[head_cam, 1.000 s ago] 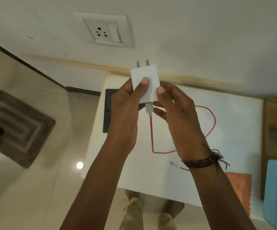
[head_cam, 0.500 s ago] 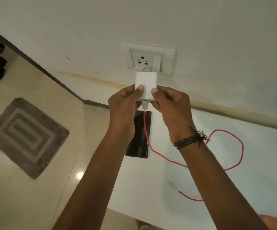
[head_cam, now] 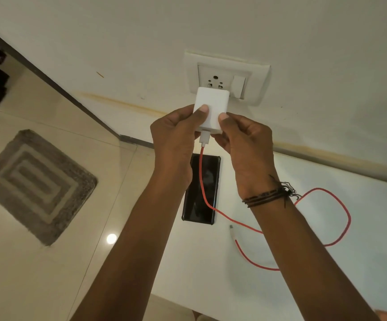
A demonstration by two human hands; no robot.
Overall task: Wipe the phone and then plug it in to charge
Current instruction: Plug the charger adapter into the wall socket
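Both hands hold a white charger block (head_cam: 211,105) right at the wall socket (head_cam: 227,77), its pins at the socket's two lower holes. My left hand (head_cam: 174,137) grips its left side, my right hand (head_cam: 243,140) its right side. A red cable (head_cam: 340,205) runs from the block's underside, loops across the white table (head_cam: 211,262) and ends in a loose white plug tip (head_cam: 232,229). The black phone (head_cam: 201,188) lies flat, screen up, at the table's left edge, below my hands, with no cable attached.
A white switch (head_cam: 238,86) sits beside the socket holes. A grey patterned mat (head_cam: 32,181) lies on the tiled floor at left. Dark shapes stand at the far upper left.
Both hands have carried the charger block up to the wall socket; its pins now meet the lower holes. The view has shifted toward the wall.
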